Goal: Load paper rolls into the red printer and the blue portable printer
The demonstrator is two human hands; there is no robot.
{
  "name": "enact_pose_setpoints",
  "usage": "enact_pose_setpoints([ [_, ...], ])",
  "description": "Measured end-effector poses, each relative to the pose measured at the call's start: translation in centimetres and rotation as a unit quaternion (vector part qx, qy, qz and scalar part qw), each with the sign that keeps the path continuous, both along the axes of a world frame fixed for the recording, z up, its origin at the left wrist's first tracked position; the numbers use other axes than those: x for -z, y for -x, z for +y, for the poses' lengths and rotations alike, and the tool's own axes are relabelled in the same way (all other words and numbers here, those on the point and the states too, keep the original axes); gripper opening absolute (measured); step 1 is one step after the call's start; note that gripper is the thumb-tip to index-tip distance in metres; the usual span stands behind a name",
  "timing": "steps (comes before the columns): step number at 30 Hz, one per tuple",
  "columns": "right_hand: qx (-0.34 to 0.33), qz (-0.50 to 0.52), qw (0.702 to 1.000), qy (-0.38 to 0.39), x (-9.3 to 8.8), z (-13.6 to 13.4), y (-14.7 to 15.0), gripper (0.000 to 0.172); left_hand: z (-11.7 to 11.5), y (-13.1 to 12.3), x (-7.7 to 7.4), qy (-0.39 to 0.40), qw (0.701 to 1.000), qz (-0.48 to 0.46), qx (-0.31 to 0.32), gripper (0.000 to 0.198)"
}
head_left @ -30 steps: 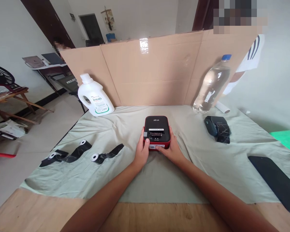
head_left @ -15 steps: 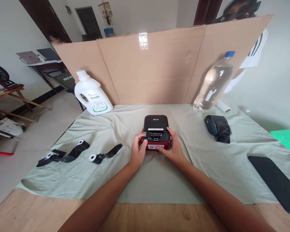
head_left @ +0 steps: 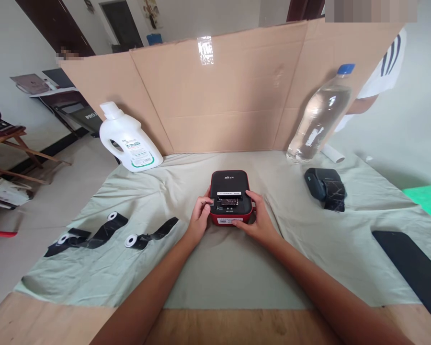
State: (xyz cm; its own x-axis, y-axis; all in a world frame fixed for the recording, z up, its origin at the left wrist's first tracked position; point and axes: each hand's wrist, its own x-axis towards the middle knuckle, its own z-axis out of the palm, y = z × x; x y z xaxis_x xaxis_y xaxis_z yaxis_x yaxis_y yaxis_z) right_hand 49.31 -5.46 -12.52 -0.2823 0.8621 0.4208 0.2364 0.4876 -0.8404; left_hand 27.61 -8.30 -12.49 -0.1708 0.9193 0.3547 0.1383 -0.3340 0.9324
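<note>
A small black-and-red label printer (head_left: 230, 187) rests on the cloth in front of me. Dark paper pokes out of the slot in its top. My left hand (head_left: 200, 214) is closed at its left side, fingers curled, with a fingertip at the left edge beside the slot. On the other side my right hand (head_left: 257, 215) grips the printer, thumb along the front face by the white sticker and fingers on the right edge. To the left lie rolls of black paper, one (head_left: 136, 241) with its end trailing and another (head_left: 115, 223) partly unrolled.
A cardboard panel (head_left: 215, 105) stands at the back, with a white detergent bottle (head_left: 131, 143) and a water-filled bottle (head_left: 319, 117) leaning before it. On the right are a dark device (head_left: 316, 184) with black paper and a phone (head_left: 409, 268). A person's sleeve (head_left: 388, 67) shows behind the panel.
My left thumb has moved off the printer's top front corner, down beside its left side. The right hand keeps its hold. The whole view has shifted slightly.
</note>
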Motion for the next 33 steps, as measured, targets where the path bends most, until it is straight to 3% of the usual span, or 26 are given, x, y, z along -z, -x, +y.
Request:
enact_pose_setpoints([
  [7,0.010,-0.033,0.999,-0.042,0.1,0.2,-0.1,0.092,0.1,0.0,0.1,0.001,1.000,0.011,-0.006,0.035],
  [19,0.018,-0.077,0.996,-0.030,0.5,0.1,-0.1,0.110,-0.8,-0.1,0.5,-0.022,1.000,-0.011,-0.017,0.030],
  [28,0.007,-0.052,0.998,-0.024,-0.2,0.0,-0.1,0.095,-1.2,-0.5,-0.1,-0.036,0.999,-0.031,0.009,0.028],
  [33,0.002,-0.045,0.999,-0.018,-0.3,0.0,-0.1,0.091,-0.8,-0.3,-1.1,-0.048,0.998,-0.033,-0.016,0.028],
])
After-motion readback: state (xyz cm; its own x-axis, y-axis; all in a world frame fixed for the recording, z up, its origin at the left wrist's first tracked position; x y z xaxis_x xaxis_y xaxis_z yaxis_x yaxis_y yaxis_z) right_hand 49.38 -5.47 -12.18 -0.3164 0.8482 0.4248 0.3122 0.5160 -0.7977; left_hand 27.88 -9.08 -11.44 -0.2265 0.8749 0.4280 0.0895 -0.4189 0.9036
